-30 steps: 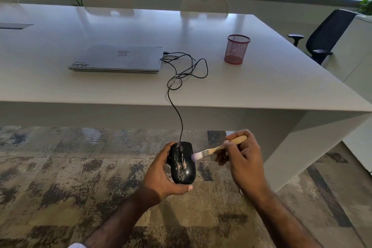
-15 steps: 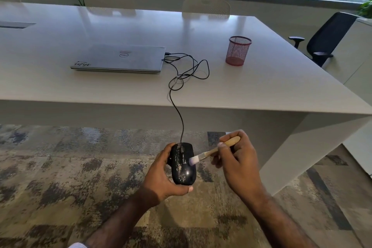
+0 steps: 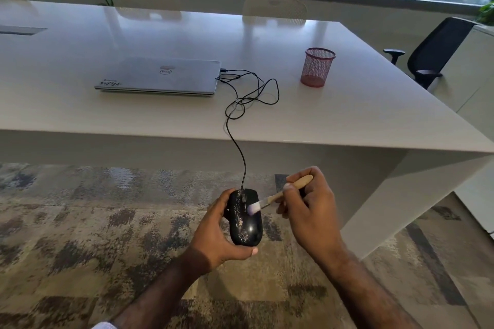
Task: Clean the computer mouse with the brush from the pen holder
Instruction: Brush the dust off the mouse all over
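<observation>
A black computer mouse [image 3: 247,222], speckled with pale dust, is held in front of the table, above the carpet. My left hand [image 3: 216,235] grips it from the left and below. My right hand [image 3: 310,211] pinches a small brush [image 3: 278,196] with a wooden handle; its white bristles touch the upper right part of the mouse top, near the wheel. The mouse's black cable [image 3: 235,136] runs up over the table edge to a closed grey laptop [image 3: 160,76]. A red mesh pen holder [image 3: 317,67] stands upright on the table's right side and looks empty.
The large white table [image 3: 347,125] spans the view, its front edge just beyond my hands and its leg panel to my right. A black office chair [image 3: 433,48] is at the far right, pale chairs and a plant behind the table, patterned carpet [image 3: 80,235] below.
The brush has moved left, from the mouse's right edge onto its top surface. My left hand keeps the mouse in about the same place.
</observation>
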### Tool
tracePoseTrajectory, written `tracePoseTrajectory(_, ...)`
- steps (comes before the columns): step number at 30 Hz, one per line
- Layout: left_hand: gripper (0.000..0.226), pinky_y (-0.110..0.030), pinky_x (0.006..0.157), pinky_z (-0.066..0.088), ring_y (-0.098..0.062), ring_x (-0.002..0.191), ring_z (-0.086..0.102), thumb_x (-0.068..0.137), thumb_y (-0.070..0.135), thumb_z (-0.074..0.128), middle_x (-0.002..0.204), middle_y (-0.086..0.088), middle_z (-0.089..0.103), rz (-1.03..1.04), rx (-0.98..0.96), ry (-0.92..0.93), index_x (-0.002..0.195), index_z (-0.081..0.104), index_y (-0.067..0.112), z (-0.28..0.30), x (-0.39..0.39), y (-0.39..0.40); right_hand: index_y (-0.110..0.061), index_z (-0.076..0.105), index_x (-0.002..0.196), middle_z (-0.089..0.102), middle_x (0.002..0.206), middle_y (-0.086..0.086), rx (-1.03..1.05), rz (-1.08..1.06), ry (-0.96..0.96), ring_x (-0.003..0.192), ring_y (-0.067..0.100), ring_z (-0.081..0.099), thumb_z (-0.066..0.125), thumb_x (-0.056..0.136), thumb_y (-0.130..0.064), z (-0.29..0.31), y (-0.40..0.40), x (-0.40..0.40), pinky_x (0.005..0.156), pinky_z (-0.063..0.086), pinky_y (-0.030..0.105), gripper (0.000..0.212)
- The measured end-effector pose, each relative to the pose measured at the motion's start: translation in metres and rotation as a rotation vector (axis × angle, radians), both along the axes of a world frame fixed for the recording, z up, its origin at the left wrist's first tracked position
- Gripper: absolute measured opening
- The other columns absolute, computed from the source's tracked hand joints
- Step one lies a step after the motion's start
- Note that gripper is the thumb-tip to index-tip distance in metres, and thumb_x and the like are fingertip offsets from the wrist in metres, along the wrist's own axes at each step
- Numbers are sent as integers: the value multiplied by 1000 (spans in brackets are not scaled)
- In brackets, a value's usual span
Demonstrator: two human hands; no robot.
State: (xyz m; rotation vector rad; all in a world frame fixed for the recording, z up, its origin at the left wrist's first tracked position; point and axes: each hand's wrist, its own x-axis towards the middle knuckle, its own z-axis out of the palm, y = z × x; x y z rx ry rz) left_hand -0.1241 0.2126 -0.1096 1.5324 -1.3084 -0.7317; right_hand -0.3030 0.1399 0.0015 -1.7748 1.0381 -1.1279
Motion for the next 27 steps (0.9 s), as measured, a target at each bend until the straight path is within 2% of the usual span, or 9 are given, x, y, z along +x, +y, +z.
tracePoseTrajectory(2,113,-11,95,47,6,124,52,46,36,100,130,35,52,-6,1,10,132,35,73,1,-1,0,-23,52,87,68,71,10,31,34,12,56,21,68,57,96,-11,-1,2,6,49,56,32,15)
tracePoseTrajectory(5,114,-17,95,47,7,122,52,45,36,99,129,37,51,-9,-4,0,132,35,73,2,-1,0,-25,51,87,68,71,13,-8,-4,118,60,32,65,57,95,-13,-4,2,6,53,56,46,16)
tracePoseTrajectory(9,117,-16,97,44,9,120,50,43,38,99,126,42,48,-7,6,0,130,31,77,1,1,3,-31,48,85,63,67,1,-92,-103,166,55,19,61,56,94,-20,-1,-5,-4,48,53,30,16)
tracePoseTrajectory(12,117,-20,98,46,7,121,51,44,37,99,128,39,49,-4,2,-9,132,33,75,0,0,2,-29,50,85,65,69,7,-49,-60,61,56,29,64,55,93,-24,4,-3,-3,51,56,50,10)
tracePoseTrajectory(16,114,-30,101,53,-1,124,55,45,34,101,132,30,53,-5,-4,7,134,38,69,1,-3,-1,-24,53,89,68,70,12,-28,26,66,57,33,66,57,95,-15,3,3,9,53,54,54,12)
tracePoseTrajectory(18,115,-25,100,52,0,124,54,45,35,101,132,30,54,-11,-9,-10,135,37,69,1,-3,-1,-23,52,89,67,71,12,-45,10,132,59,34,65,57,95,-14,0,3,11,54,54,52,12)
tracePoseTrajectory(21,120,-7,95,45,4,124,51,44,39,100,132,31,52,-19,8,-33,135,30,73,0,-2,-1,-25,50,87,65,65,5,-108,-69,178,54,28,62,56,94,-15,-1,-1,5,47,52,40,14)
tracePoseTrajectory(24,122,-1,93,41,5,124,50,44,40,100,134,30,50,-9,21,-25,135,27,75,-2,-1,1,-30,48,85,64,68,4,-100,-84,114,57,30,64,54,91,-26,4,-5,0,50,55,48,10)
tracePoseTrajectory(27,121,-3,93,43,7,123,50,44,40,100,131,37,49,-15,15,-30,135,27,74,-2,-2,0,-29,50,86,64,67,3,-105,-78,49,56,29,64,56,93,-24,5,-6,3,51,54,52,10)
